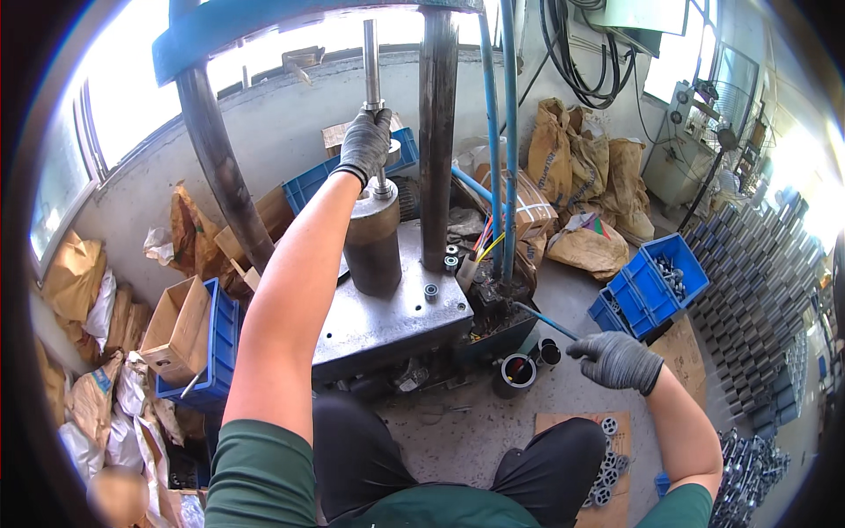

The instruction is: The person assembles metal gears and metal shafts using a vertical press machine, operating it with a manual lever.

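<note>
My left hand, in a grey glove, is closed around the upright metal rod of a press, where a metal collar shows beside the fingers. Below that hand the rod's lower end meets the top of a dark steel cylinder, which stands on the press's metal table. My right hand, gloved too, has its fingers curled at the end of a thin blue lever that comes out of the machine's right side. The glove hides part of the grip.
Steel posts flank the cylinder. A small bushing sits on the press table. Blue crates stand right, beside stacked metal tubes. Wheel-shaped parts lie on cardboard. A dark pot stands on the floor; paper sacks lean behind.
</note>
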Tool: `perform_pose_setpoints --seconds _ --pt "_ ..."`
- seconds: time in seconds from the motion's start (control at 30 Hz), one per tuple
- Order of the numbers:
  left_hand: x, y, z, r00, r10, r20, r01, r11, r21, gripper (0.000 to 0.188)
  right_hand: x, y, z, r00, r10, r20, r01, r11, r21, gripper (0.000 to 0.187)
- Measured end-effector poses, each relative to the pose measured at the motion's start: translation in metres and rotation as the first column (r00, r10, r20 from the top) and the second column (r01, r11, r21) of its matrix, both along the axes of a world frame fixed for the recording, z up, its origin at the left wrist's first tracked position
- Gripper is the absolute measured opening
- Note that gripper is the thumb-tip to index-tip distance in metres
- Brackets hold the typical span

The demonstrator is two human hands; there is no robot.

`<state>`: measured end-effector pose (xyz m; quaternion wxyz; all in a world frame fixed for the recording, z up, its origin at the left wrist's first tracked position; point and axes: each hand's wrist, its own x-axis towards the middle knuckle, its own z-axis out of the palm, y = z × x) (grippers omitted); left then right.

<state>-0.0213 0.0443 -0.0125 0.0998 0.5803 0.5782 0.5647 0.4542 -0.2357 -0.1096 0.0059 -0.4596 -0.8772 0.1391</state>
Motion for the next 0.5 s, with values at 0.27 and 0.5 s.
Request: perform_pose_setpoints --seconds 0.27,0.5 --pt "-0.004 0.008 -0.002 0.995 -0.057 0.086 0.055 0.998 0.028 0.038 0.008 -0.032 -0.034 0.972 0.053 0.231 -0.005 0.978 -0.206 0.026" --pt "0.007 -0.006 0.002 0.996 -0.06 0.067 0.059 0.998 0.016 0.037 0.012 -0.02 -0.018 1.0 -0.016 0.02 0.016 0.999 -0.035 0.032"
